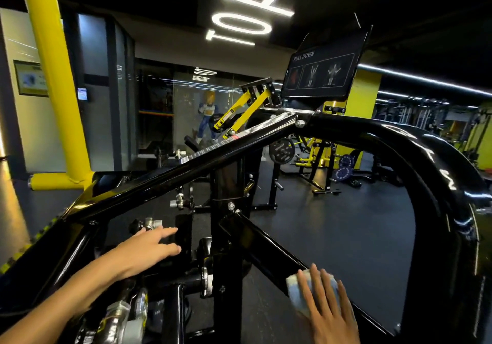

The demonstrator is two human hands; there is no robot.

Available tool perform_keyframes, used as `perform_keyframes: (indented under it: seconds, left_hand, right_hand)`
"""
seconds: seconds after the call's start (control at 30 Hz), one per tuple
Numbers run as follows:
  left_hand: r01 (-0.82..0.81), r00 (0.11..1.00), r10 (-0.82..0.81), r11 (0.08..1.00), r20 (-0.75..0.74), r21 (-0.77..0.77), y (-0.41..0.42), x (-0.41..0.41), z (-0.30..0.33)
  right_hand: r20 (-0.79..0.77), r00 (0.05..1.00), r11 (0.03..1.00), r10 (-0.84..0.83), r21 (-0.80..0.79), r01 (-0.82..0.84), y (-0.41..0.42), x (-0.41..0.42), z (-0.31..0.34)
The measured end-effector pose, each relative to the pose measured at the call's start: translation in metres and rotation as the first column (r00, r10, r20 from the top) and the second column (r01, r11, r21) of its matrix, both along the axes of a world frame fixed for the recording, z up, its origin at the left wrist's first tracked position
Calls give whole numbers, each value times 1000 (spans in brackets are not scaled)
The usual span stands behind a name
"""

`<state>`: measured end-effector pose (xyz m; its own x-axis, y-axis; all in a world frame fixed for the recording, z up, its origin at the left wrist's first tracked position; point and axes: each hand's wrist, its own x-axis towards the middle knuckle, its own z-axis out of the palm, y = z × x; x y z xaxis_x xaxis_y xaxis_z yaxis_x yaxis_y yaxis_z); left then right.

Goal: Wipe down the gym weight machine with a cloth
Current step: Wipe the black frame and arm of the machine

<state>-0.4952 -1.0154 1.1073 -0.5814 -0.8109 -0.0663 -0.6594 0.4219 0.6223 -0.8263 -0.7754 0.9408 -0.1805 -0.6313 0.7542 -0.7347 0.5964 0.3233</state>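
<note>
Right hand (328,309) fingers spread, pressing cloth (298,289) on diagonal bar (266,247); left hand (147,247) open.

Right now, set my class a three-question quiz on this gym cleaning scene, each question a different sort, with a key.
1. True or false: the right hand presses the cloth flat on a sloping black frame bar.
2. What exercise name is printed on the instruction placard?
3. The left hand is: A) holding the cloth, B) reaching bare toward the black plate beside the silver adjustment knob, C) gripping the yellow post.

Key: 1 true; 2 PULL DOWN; 3 B.
</note>
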Motion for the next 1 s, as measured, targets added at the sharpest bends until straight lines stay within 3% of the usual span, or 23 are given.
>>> perform_keyframes:
  seconds: [0.13, 0.23, 0.37, 0.57, 0.67, 0.8, 1.0]
  left_hand:
    - [-11, 999, 12, 999, 38, -33, 0, -4, 0]
    - [-10, 999, 12, 999, 47, -36, 0, -3, 0]
    - [-9, 999, 11, 1000, 45, -27, -3, -2, -2]
    - [-8, 997, 9, 1000, 74, -17, -3, -1, 1]
    - [0, 997, -1, 1000, 74, 8, 3, 0, 7]
    - [-7, 995, 8, 1000, 100, -16, 12, -1, 14]
    - [12, 992, -9, 1000, 127, -23, 17, -1, 18]
  right_hand:
    - [-5, 1000, 999, -5, 48, 5, -32, 2, 5]
    - [80, 992, 985, 94, 139, -104, -66, 17, 22]
    - [220, 972, 967, 88, 214, -136, -119, 43, 52]
    - [328, 934, 946, 140, 235, -224, -159, 53, 71]
    - [317, 929, 935, 189, 231, -269, -138, 46, 73]
    - [174, 955, 941, 241, 201, -274, -76, 23, 49]
    - [4, 988, 981, 157, -113, -156, 0, -9, 6]
